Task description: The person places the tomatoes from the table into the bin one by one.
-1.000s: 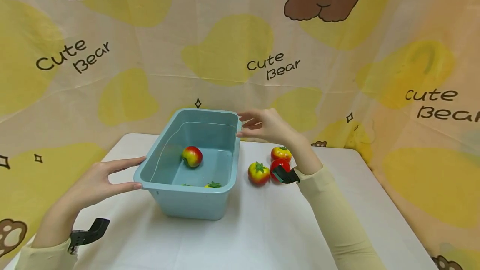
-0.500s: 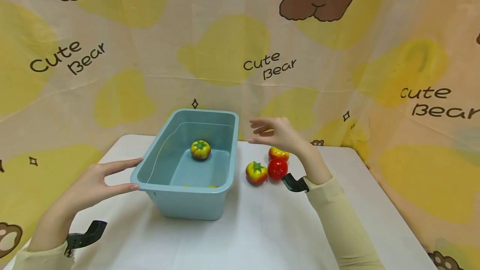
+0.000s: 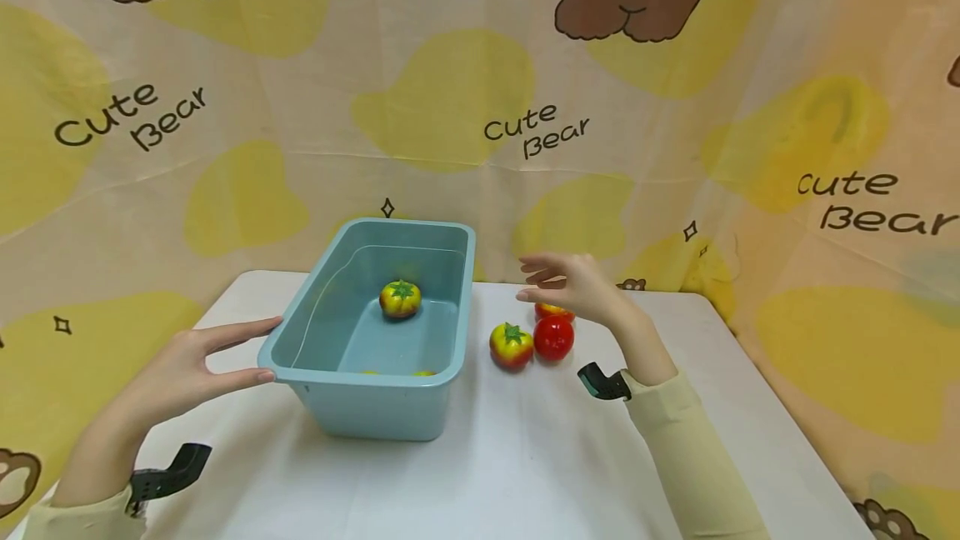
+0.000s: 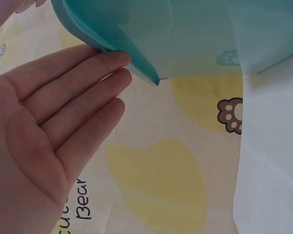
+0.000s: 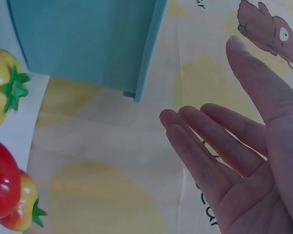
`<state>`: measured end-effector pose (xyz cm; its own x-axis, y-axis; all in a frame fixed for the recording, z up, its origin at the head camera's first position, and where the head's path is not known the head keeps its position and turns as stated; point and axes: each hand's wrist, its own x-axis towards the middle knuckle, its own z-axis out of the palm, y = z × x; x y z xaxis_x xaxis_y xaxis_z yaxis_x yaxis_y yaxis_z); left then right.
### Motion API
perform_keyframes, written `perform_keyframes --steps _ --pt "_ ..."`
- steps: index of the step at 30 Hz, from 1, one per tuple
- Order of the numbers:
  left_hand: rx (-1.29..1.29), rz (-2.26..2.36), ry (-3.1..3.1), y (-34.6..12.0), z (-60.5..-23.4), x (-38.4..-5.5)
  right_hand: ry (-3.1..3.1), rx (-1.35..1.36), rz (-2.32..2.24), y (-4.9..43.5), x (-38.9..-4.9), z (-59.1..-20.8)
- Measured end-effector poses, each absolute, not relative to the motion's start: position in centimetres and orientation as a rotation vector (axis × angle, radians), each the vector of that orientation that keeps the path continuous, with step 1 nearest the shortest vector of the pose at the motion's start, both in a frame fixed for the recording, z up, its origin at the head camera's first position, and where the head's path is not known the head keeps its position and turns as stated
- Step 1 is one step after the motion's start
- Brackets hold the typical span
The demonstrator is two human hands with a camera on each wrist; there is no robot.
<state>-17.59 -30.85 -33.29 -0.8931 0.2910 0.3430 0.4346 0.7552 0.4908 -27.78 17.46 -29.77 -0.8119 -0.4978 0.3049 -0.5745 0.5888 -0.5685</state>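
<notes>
A light-blue plastic bin (image 3: 375, 401) stands on the white table. My left hand (image 3: 183, 373) has its straight fingers and thumb at the bin's left rim; in the left wrist view its fingertips are right against the blue edge. Inside the bin sits a yellow-and-red fruit (image 3: 400, 299) with a green leafy top, and bits of yellow show behind the front wall. My right hand (image 3: 573, 283) hovers, holding nothing, its fingers loosely bent. Below it lie a yellow-and-red fruit (image 3: 512, 347), a round red fruit (image 3: 553, 338) and a partly covered red-yellow fruit (image 3: 553, 312).
A patterned cloth (image 3: 450, 107) with bears and lettering hangs behind the table (image 3: 525, 465) and at its sides. The bin's walls rise well above the fruits beside it. Black straps (image 3: 171, 473) sit on both wrists.
My right hand has moved from the bin's right rim to the right and down, over the loose fruits. The fruit in the bin has rolled over, green top now showing. My left hand stays put.
</notes>
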Motion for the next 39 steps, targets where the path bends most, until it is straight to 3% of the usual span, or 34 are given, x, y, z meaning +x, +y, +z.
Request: perform_keyframes --steps 17,39 --pt "-0.553 -0.834 -2.726 -30.9 -33.4 -17.6 -2.646 0.898 1.144 20.1 -28.0 -33.5" --pt "-0.566 -0.83 -2.704 -30.7 -33.5 -17.6 -2.732 0.676 1.156 23.2 -28.1 -37.7"
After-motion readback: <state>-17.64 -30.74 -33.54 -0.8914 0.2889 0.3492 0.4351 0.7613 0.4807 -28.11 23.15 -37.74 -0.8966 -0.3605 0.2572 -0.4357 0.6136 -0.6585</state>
